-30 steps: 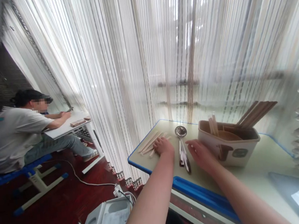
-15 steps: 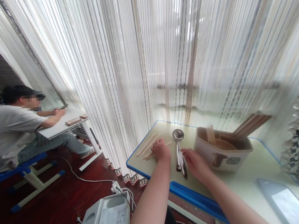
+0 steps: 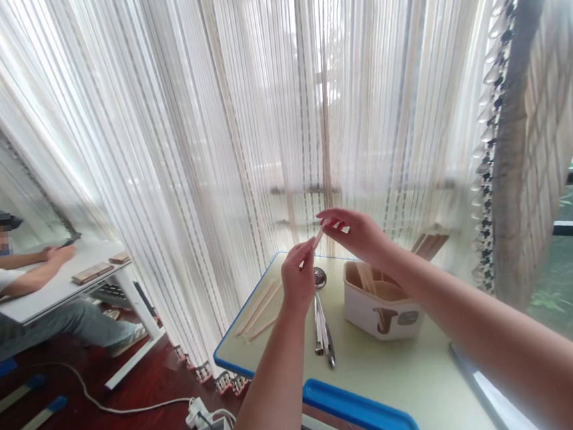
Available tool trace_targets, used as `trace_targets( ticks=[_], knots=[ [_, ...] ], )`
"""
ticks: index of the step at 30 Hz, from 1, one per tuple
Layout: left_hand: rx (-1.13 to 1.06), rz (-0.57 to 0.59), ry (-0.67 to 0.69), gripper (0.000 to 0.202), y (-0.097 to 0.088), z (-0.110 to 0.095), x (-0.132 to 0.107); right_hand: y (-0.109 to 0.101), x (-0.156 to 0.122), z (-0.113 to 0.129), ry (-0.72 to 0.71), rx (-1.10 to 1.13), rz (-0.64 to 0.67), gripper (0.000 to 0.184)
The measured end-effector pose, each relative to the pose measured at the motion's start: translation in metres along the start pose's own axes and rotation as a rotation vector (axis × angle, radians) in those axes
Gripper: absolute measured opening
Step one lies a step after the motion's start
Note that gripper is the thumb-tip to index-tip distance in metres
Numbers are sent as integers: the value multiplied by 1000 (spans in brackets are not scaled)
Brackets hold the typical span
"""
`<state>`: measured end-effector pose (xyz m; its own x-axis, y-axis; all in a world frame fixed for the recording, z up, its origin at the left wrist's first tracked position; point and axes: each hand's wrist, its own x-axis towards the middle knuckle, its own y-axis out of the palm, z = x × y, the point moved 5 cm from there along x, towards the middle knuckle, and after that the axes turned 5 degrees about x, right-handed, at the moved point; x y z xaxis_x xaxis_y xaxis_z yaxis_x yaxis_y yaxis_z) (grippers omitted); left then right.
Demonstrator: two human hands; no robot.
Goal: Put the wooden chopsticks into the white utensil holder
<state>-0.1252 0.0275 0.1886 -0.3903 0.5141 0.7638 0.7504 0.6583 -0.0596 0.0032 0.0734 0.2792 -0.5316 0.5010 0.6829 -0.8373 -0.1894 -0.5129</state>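
Above the table, my left hand [image 3: 299, 274] is closed in a pinch on the lower end of a pale wooden chopstick [image 3: 319, 233]. The fingers of my right hand [image 3: 355, 231] close on its upper end. Other chopsticks [image 3: 258, 309] lie on the table to the left, partly behind my left forearm. Just right of my left hand lies a metal slotted spoon [image 3: 320, 278], its handle beside other metal utensils [image 3: 326, 338]. A white and brown utensil box [image 3: 370, 316] stands below my right forearm, with wooden pieces inside.
The pale table [image 3: 361, 376] has a blue edge, and a tablet-like device [image 3: 493, 397] lies at its right, partly under my forearm. White string curtains [image 3: 200, 149] hang behind. At the left a person [image 3: 0, 267] sits at a white desk [image 3: 47, 289]. A power strip [image 3: 197, 413] is below.
Both hands have risen from the table and come together with a chopstick between them. The view has turned to the right, showing more of the window.
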Motion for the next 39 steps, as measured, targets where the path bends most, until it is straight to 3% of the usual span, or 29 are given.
trace_targets(
  ticks=[6, 12, 18, 22, 27, 30, 35, 39],
  knots=[
    [51, 13, 36, 27, 20, -12, 3, -35, 13, 6, 118, 97, 40, 26],
    [17, 225, -53, 28, 49, 9, 6, -58, 16, 7, 163, 49, 86, 26],
    [27, 386, 11, 26, 69, 16, 22, -74, 12, -2, 149, -139, 110, 22],
    [55, 471, 72, 25, 84, 23, 24, -77, 6, -17, 187, -204, 73, 21],
    [3, 525, 55, 24, 96, 31, 22, -80, -1, -32, 192, -250, -29, 31],
    [-8, 559, 51, 24, 98, 30, 22, -80, 1, -33, 171, -287, -34, 27],
    [101, 601, 90, 17, 95, 32, 21, -71, 5, -37, 190, -307, 64, 22],
    [25, 607, 2, 20, 91, 41, 19, -50, 8, -52, 239, -296, 213, 21]
  ],
)
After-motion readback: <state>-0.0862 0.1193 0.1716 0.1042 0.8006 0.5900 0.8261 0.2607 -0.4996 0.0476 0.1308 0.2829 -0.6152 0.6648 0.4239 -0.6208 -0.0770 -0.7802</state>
